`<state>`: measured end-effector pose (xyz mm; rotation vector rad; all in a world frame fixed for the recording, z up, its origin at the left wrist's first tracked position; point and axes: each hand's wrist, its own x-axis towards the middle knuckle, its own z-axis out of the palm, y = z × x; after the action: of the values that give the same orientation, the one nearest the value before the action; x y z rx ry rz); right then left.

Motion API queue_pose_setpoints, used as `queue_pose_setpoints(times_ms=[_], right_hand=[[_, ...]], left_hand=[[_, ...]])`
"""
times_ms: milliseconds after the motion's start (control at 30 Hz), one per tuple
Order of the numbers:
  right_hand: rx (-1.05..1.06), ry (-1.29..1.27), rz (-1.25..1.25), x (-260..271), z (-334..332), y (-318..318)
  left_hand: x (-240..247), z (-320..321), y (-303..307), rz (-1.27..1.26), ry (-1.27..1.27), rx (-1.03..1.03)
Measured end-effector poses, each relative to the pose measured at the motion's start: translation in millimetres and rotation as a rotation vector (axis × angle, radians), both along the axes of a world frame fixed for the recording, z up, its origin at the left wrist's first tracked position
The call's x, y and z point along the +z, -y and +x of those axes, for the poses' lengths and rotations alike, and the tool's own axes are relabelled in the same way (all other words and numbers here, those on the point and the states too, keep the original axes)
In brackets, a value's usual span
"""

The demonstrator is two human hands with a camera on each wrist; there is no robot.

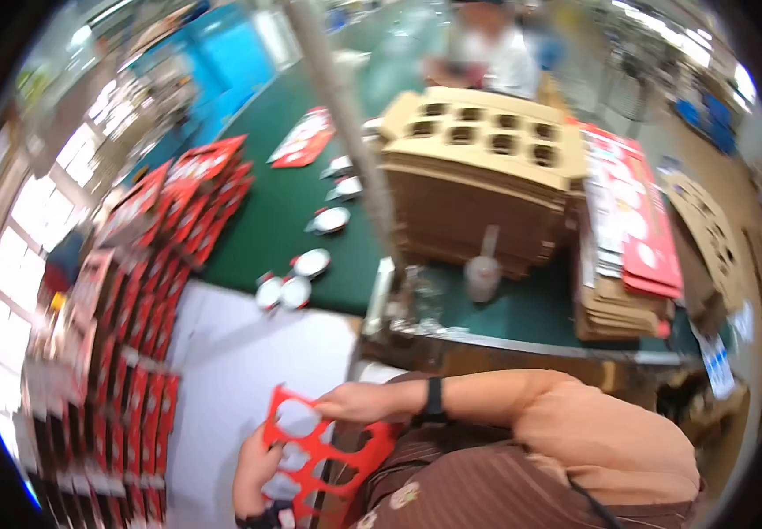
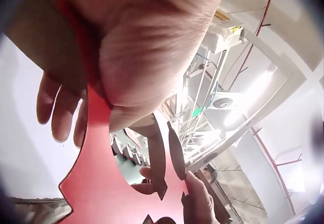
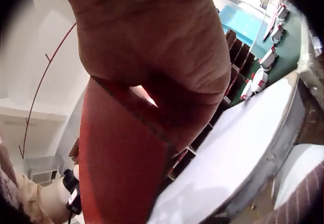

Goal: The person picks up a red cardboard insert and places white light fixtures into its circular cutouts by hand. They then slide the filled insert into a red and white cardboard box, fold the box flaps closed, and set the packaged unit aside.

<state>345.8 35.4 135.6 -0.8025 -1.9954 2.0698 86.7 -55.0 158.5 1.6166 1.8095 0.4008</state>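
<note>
Both hands hold a red cardboard sheet (image 1: 370, 455) with rows of round cut-out holes, tilted in front of the body. My left hand (image 1: 257, 463) grips its left edge, thumb on the near face. At the upper edge, my right hand (image 1: 356, 403) pinches the sheet near a corner. In the left wrist view, the red face (image 2: 101, 168) passes under the palm, and several fingers (image 2: 62, 115) reach behind it. Right-hand fingertips (image 2: 200, 196) show beyond a hole. The right wrist view has the sheet (image 3: 121, 168) bent below the palm, fingertips hidden.
Stacked red cartons (image 1: 147, 326) line the left side of a white board (image 1: 222, 353). White cup-like pieces (image 1: 295, 292) stand on the green table (image 1: 262, 225). Ahead are a stack of brown holed cardboard (image 1: 478, 207), a metal post (image 1: 346, 115) and red printed sheets (image 1: 641, 212). Someone sits opposite.
</note>
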Motion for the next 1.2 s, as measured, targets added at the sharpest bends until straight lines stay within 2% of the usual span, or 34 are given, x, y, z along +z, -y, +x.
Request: queue_pose_setpoints(times_ms=[67,133,200,267,333,400,433,500,533,567,600,667,833,933,1000,1067,1100,1133,1200], right_hand=[[0.069,-0.015,0.182,-21.2,-8.7,-11.5],[-0.137,-0.074,0.342,-34.3,-13.7,-24.5],[-0.232,0.052,0.428,-40.5,-13.5,-64.1],[-0.426,0.063,0.629,-57.0,-16.7,-109.2],[-0.499,0.123,0.72,-55.7,-21.3,-142.8],[-0.514,0.345,0.681,-33.5,-28.6,-165.6],[-0.662,0.35,0.777,-55.9,-38.9,-179.5],[-0.594,0.512,0.728,-62.8,-53.4,-198.2],[-0.587,0.528,0.785,-59.3,-55.1,-197.0],[-0.512,0.599,0.734,-68.1,-63.1,-209.8],[-0.532,0.69,0.756,-59.7,-71.2,-207.6],[-0.682,0.674,0.844,-80.6,-87.2,-213.0],[-0.867,0.499,0.564,-85.2,-89.3,-214.2],[-0.83,0.554,0.54,-82.0,-89.4,-216.9],[-0.856,0.562,0.549,-100.6,-92.9,-228.4],[-0.964,0.519,0.524,-107.1,-103.2,-233.0],[-0.9,0.493,0.521,-108.3,-102.1,-233.3],[-0.795,0.452,0.383,-97.5,-97.0,-229.4],[-0.78,0.41,0.331,-94.0,-91.7,-225.6]], left_hand=[[12.5,9.5,-6.5,-0.085,0.001,0.075],[5.2,-8.2,-7.7,-0.08,-0.005,0.172],[-1.7,-22.7,-15.4,-0.084,-0.003,0.208],[-8.9,-42.0,-15.9,-0.1,-0.085,0.288],[-32.4,-64.2,-13.7,-0.102,-0.096,0.345],[-56.0,-81.3,-12.9,-0.034,-0.089,0.338],[-58.8,-83.1,-13.6,-0.034,-0.087,0.335],[-72.1,-87.0,-12.6,0.188,-0.222,0.252],[-78.8,-89.9,-13.4,0.098,-0.267,0.284],[-102.9,-99.9,-7.8,0.154,-0.421,0.325],[-115.2,-105.5,-4.2,0.183,-0.438,0.349],[-110.8,-100.7,-6.0,0.169,-0.428,0.353],[-86.1,-72.2,15.6,0.254,-0.385,0.461],[-89.0,-57.4,22.4,0.317,-0.334,0.454],[-82.4,-40.1,24.2,0.347,-0.268,0.48],[-75.3,-23.1,24.8,0.384,-0.241,0.507],[-76.4,-18.7,26.4,0.431,-0.23,0.477],[-75.8,-15.2,28.7,0.477,-0.226,0.455],[-67.3,-4.2,31.1,0.484,-0.221,0.464]])
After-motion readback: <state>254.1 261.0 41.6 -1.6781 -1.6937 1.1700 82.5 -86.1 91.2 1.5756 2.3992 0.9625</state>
